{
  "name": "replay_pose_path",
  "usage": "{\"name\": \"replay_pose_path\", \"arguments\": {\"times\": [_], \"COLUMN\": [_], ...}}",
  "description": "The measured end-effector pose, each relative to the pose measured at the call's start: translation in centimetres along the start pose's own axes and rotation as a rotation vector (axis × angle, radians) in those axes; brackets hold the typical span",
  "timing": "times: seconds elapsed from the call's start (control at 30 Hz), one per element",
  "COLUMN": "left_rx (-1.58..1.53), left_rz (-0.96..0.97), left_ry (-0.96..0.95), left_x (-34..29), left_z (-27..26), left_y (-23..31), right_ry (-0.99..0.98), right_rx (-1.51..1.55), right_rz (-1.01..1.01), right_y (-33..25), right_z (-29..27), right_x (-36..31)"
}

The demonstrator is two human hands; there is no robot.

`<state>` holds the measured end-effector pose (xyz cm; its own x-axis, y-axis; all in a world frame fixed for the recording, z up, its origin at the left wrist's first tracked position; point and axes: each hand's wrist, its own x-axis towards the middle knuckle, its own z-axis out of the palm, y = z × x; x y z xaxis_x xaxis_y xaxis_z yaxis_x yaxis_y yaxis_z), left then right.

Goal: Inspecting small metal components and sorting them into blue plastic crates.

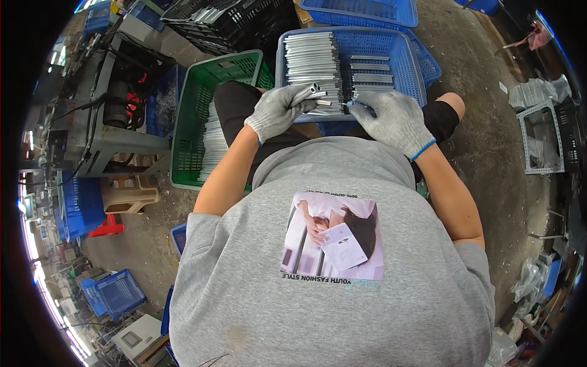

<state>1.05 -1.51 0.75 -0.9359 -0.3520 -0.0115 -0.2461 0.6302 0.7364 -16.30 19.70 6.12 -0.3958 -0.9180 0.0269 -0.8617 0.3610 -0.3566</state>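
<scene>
My left hand [278, 111], in a grey knitted work glove, is closed around several short metal tubes [318, 95] whose open ends point right. It hovers over the near left side of a blue plastic basket [361, 37]. My right hand [391, 119], gloved the same way, reaches over the basket's near right rim. Its thumb and fingers draw together beside the near end of a row of tubes [372, 76]; what lies between them is hidden. A taller stack of silvery tubes [310, 58] fills the basket's left half.
A green basket [183, 137] with more tubes stands left of my legs. Beyond are a black crate [229, 30] and another blue basket [367, 7]. A metal machine frame [104, 131] and a beige stool [129, 194] are at left. A white perforated frame [541, 137] is at right.
</scene>
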Motion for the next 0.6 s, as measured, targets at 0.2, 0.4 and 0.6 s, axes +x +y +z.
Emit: {"name": "replay_pose_path", "arguments": {"times": [0.2, 0.4, 0.6], "left_rx": [0.109, 0.198, 0.322], "left_rz": [0.085, 0.126, 0.336], "left_ry": [0.054, 0.219, 0.398], "left_x": [-0.8, -0.8, -0.8], "left_z": [0.3, 1.3, 2.1], "left_y": [1.1, 1.0, 1.1], "right_ry": [0.008, -0.055, -0.078], "right_rx": [-0.065, -0.133, -0.013], "right_rz": [-0.044, 0.002, 0.015], "right_y": [-0.3, -0.9, -1.2], "right_z": [0.3, 0.4, -0.7], "right_x": [0.3, 0.1, 0.4]}}
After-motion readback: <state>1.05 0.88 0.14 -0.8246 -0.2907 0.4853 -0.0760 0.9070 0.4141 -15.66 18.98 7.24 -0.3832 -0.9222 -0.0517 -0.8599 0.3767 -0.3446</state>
